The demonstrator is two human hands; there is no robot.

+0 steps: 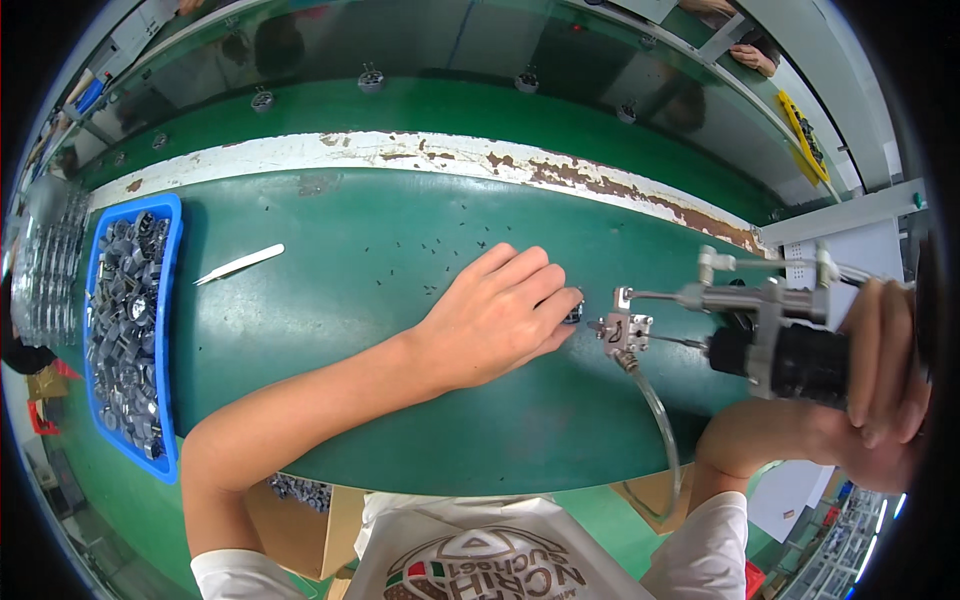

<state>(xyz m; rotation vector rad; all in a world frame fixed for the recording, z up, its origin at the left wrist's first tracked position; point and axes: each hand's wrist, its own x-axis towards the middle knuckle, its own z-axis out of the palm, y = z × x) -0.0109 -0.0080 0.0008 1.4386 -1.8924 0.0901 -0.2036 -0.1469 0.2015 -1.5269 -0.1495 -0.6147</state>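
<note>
My left hand (505, 308) rests on the green table (330, 410) near its middle, fingers curled closed around a small dark round part (574, 313). Only an edge of that part shows past my fingertips. At the right, my right hand (885, 375) is wrapped round the black body of a powered screwdriver (812, 366) held sideways. Metal fittings and a clear hose (655, 410) are attached to the tool, and its metal nose block (624, 331) points at the part, a small gap away. Several tiny black screws (437, 242) lie scattered beyond my left hand.
A blue tray (172, 300) full of small dark parts stands at the left, with white tweezers (242, 263) to its right. Stacked clear plastic trays (48, 270) are beyond it. Along the far side, several round parts (371, 79) sit on a green line behind a worn white ledge (420, 150).
</note>
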